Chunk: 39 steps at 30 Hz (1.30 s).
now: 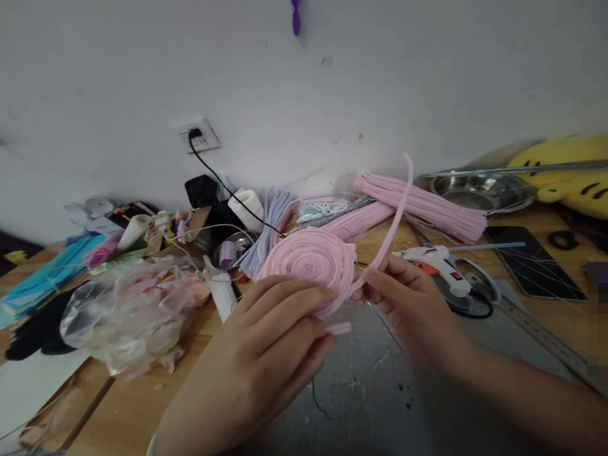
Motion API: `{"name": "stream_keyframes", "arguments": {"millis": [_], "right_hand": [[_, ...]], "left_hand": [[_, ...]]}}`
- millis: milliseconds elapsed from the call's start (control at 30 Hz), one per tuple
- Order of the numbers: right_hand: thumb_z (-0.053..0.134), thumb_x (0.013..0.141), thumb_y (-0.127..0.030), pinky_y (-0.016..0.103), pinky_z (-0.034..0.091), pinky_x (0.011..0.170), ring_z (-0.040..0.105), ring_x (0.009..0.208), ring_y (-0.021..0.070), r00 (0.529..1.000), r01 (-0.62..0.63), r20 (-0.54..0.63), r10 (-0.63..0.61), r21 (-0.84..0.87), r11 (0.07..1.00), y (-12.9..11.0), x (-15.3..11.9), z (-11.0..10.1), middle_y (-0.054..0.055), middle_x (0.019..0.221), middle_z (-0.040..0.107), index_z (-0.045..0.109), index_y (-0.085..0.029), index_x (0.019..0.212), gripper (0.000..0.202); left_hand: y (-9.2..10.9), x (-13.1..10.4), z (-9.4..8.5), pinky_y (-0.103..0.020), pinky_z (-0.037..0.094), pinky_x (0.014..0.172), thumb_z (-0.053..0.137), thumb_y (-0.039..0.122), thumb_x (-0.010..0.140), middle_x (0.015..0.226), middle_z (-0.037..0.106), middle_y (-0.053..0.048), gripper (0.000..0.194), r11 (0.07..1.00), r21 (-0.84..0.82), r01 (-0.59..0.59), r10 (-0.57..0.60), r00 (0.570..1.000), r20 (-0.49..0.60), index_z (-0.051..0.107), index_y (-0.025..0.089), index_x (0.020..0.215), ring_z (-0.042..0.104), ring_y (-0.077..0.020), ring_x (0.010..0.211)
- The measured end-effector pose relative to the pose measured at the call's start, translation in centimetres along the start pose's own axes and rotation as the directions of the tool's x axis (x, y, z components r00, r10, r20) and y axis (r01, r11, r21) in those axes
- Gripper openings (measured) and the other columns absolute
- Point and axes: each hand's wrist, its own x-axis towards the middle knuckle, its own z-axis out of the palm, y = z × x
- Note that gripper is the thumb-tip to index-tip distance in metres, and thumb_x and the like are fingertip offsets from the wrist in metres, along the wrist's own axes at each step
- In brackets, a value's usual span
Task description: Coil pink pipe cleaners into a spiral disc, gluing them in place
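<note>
The pink coil (pixel 311 266) sits just above the desk (pixel 142 405), held between both hands. It is a flat, round spiral made of fuzzy pink stem wound round and round.

Far to the left of the left hand is a crinkly clear bag (pixel 128 316) with soft things inside. It lies on the desk, well away from the coil.

The left hand (pixel 256 361) is closed on the coil. Its fingers lie flat over the near edge of the spiral and press the rings together. To wind well, this grip should stay flat and firm, so no ring pops up or slips out.

A short pink end (pixel 339 328) pokes out just under the coil, between the two hands.

The right hand (pixel 408 310) pinches the loose stem (pixel 396 215) right where it leaves the coil. The rest of the stem sticks up and away, past the hand. I think it is best to keep the stem tight and lay it snug beside the outer ring, with no gap.

Behind the right hand lie bunches of more pink stems (pixel 422 199). Just to the right of that hand is a glue gun (pixel 439 263), resting on the desk. Its tip could be hot, so fingers should keep away from it. Farther right is a metal ruler (pixel 541 332).
</note>
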Motion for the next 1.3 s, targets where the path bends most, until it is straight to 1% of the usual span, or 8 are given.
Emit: {"name": "stream_keyframes", "arguments": {"millis": [267, 433, 567, 767, 867, 1000, 1100, 1300], "right_hand": [[0.068, 0.081, -0.029, 0.023, 0.049, 0.061, 0.061, 0.06, 0.0093, 0.998, 0.07, 0.011, -0.069, -0.067, 0.995, 0.3, 0.1, -0.2, -0.003, 0.063, 0.067, 0.064, -0.021, 0.062, 0.021], [0.067, 0.081, -0.026, 0.019, 0.049, 0.06, 0.062, 0.06, 0.0074, 0.994, 0.109, -0.011, -0.112, -0.128, 0.986, 0.0, -0.4, 0.2, -0.003, 0.063, 0.068, 0.066, -0.021, 0.066, 0.017], [0.063, 0.084, -0.022, 0.017, 0.048, 0.056, 0.062, 0.059, 0.0073, 0.97, 0.241, 0.009, -0.244, -0.199, 0.95, -0.5, -1.3, 0.7, -0.005, 0.061, 0.065, 0.065, -0.022, 0.068, 0.016], [0.058, 0.085, -0.013, 0.025, 0.05, 0.059, 0.063, 0.067, 0.0127, 0.838, 0.533, 0.219, -0.5, -0.524, 0.664, -1.1, -2.1, 0.1, -0.002, 0.071, 0.067, 0.063, -0.026, 0.078, 0.016], [0.056, 0.084, -0.007, 0.027, 0.055, 0.069, 0.066, 0.074, 0.0143, 0.749, 0.657, 0.389, -0.536, -0.541, 0.526, -1.4, -2.0, -0.4, -0.001, 0.078, 0.069, 0.063, -0.027, 0.091, 0.022], [0.054, 0.082, -0.006, 0.024, 0.056, 0.072, 0.068, 0.08, 0.0142, 0.697, 0.713, 0.467, -0.543, -0.535, 0.454, -1.5, -1.6, -0.8, 0.001, 0.083, 0.069, 0.062, -0.026, 0.1, 0.028], [0.053, 0.083, -0.006, 0.024, 0.055, 0.071, 0.068, 0.076, 0.0135, 0.706, 0.701, 0.439, -0.556, -0.548, 0.457, -1.2, -1.4, -0.8, -0.001, 0.079, 0.068, 0.062, -0.025, 0.091, 0.023], [0.057, 0.086, -0.011, 0.024, 0.049, 0.062, 0.062, 0.068, 0.0117, 0.801, 0.575, 0.259, -0.54, -0.584, 0.573, 0.0, -1.6, -0.9, -0.004, 0.071, 0.065, 0.061, -0.027, 0.084, 0.017]], "left_hand": [[1.2, -1.9, -0.8, -0.041, 0.054, 0.086, 0.045, 0.007, 0.089, 0.112, 0.069, -0.007, 0.028, 0.947, 0.315, -0.059, 0.031, 0.995, 0.093, 0.067, 0.018, 0.102, 0.064, -0.0254, 0.102], [0.9, -1.9, -0.2, -0.045, 0.049, 0.094, 0.043, 0.014, 0.096, 0.117, 0.066, -0.007, 0.024, 0.959, 0.282, 0.004, -0.025, 0.997, 0.07, 0.067, 0.016, 0.103, 0.058, -0.0266, 0.112], [-0.4, -1.8, 0.2, -0.041, 0.044, 0.103, 0.047, 0.012, 0.095, 0.12, 0.064, -0.007, 0.018, 0.99, 0.128, -0.053, 0.057, 0.998, -0.026, 0.063, 0.013, 0.102, 0.054, -0.0236, 0.118], [-2.1, -0.9, 0.6, -0.031, 0.05, 0.097, 0.06, 0.007, 0.086, 0.104, 0.067, -0.008, 0.005, 0.992, 0.033, -0.126, 0.13, 0.978, -0.166, 0.06, 0.011, 0.088, 0.061, -0.0185, 0.108], [-2.3, -0.5, 1.1, -0.032, 0.051, 0.095, 0.063, 0.005, 0.083, 0.104, 0.067, -0.009, 0.009, 0.993, 0.004, -0.121, 0.12, 0.978, -0.171, 0.059, 0.011, 0.089, 0.062, -0.0189, 0.107], [-2.5, -0.3, 1.8, -0.033, 0.05, 0.093, 0.064, 0.005, 0.082, 0.103, 0.067, -0.008, 0.011, 0.99, -0.038, -0.137, 0.129, 0.978, -0.162, 0.058, 0.012, 0.09, 0.061, -0.0193, 0.108], [-2.5, -0.2, 2.0, -0.034, 0.051, 0.092, 0.063, 0.005, 0.082, 0.102, 0.068, -0.007, 0.011, 0.991, -0.028, -0.129, 0.122, 0.978, -0.171, 0.057, 0.012, 0.088, 0.062, -0.0194, 0.106], [-2.5, -0.1, 2.3, -0.036, 0.051, 0.09, 0.064, 0.004, 0.081, 0.102, 0.068, -0.007, 0.013, 0.993, -0.004, -0.117, 0.114, 0.976, -0.184, 0.055, 0.014, 0.082, 0.062, -0.0204, 0.105]]}}
